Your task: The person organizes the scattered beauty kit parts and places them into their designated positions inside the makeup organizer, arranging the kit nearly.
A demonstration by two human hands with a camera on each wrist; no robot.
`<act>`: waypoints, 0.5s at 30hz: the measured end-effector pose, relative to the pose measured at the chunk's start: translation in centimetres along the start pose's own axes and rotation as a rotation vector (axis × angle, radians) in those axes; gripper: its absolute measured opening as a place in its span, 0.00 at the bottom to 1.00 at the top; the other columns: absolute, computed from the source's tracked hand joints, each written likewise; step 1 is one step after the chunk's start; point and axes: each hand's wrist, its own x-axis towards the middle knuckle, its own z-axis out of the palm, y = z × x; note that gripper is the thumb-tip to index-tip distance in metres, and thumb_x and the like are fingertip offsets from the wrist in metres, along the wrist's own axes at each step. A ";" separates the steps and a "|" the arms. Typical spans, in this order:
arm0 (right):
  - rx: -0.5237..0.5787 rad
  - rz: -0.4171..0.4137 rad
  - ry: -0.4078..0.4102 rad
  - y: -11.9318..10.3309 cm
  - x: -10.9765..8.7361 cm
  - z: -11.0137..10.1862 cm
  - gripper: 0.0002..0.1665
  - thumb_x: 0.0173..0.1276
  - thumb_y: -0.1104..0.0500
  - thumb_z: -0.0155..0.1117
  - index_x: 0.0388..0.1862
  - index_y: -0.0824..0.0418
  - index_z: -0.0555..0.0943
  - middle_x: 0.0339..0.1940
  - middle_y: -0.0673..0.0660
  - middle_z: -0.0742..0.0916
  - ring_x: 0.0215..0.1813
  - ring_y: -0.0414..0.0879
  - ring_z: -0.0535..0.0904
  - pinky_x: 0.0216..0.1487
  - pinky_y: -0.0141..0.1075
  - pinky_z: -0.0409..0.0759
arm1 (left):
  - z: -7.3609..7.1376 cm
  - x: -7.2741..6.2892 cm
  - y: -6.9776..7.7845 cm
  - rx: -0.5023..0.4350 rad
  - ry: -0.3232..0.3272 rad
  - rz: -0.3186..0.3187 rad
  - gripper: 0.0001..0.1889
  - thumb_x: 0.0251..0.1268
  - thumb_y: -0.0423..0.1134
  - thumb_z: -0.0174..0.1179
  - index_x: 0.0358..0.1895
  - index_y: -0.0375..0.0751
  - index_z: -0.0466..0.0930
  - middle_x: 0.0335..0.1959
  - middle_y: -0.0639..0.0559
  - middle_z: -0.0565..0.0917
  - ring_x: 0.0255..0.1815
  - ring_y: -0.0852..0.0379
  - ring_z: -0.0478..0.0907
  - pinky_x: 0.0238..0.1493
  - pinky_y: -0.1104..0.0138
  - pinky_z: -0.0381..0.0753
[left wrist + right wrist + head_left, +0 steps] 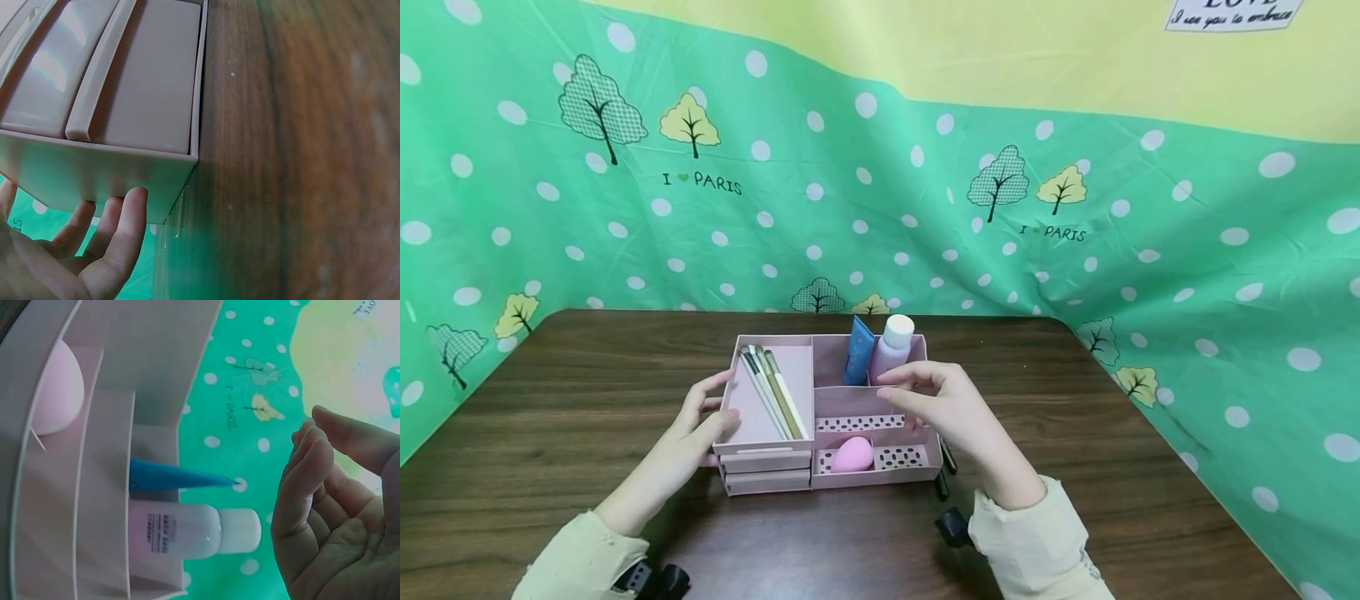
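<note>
A pink desktop organizer (pixel 877 478) stands on the table. My left hand (pixel 692 429) touches its left side, fingertips against the outer wall (pixel 94 165) and thumb over the top edge. Several makeup brushes (pixel 775 396) lie on the organizer's left top. A blue tube (pixel 858 354) and a white-capped bottle (pixel 891 350) stand in a back right compartment. Up front, a pink egg-shaped makeup sponge (pixel 852 455) sits in a perforated section. Over the right compartments hovers my right hand (pixel 951 408), near the bottle; its fingers bend loosely towards the thumb with nothing between them.
Two dark slim sticks (pixel 948 456) lie on the table against the organizer's right side. Two drawers (pixel 767 460) face front at the left. A green and yellow dotted cloth (pixel 850 242) hangs behind the brown wooden table (pixel 587 400).
</note>
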 end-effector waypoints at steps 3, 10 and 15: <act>-0.020 0.000 0.010 0.0 -0.2 -0.6 0.15 0.65 0.59 0.70 0.48 0.65 0.85 0.21 0.52 0.80 0.21 0.45 0.76 0.27 0.39 0.80 | 0.0 0.1 -0.1 0.003 0.002 0.004 0.31 0.77 0.43 0.47 0.77 0.58 0.46 0.66 0.35 0.59 0.48 0.51 0.76 0.40 0.60 0.83; -0.054 0.014 0.008 0.0 -0.8 -1.4 0.15 0.65 0.57 0.70 0.49 0.61 0.86 0.19 0.52 0.80 0.22 0.44 0.76 0.27 0.37 0.78 | 0.0 0.1 -0.1 -0.004 -0.001 0.022 0.32 0.77 0.42 0.47 0.77 0.56 0.46 0.66 0.34 0.59 0.47 0.53 0.77 0.39 0.61 0.83; -0.035 0.013 -0.009 0.2 -0.7 -1.7 0.14 0.66 0.59 0.69 0.49 0.62 0.85 0.18 0.53 0.79 0.21 0.43 0.74 0.25 0.35 0.78 | 0.0 0.1 0.0 -0.001 -0.003 0.025 0.31 0.77 0.42 0.47 0.77 0.56 0.46 0.66 0.33 0.59 0.47 0.53 0.77 0.39 0.61 0.83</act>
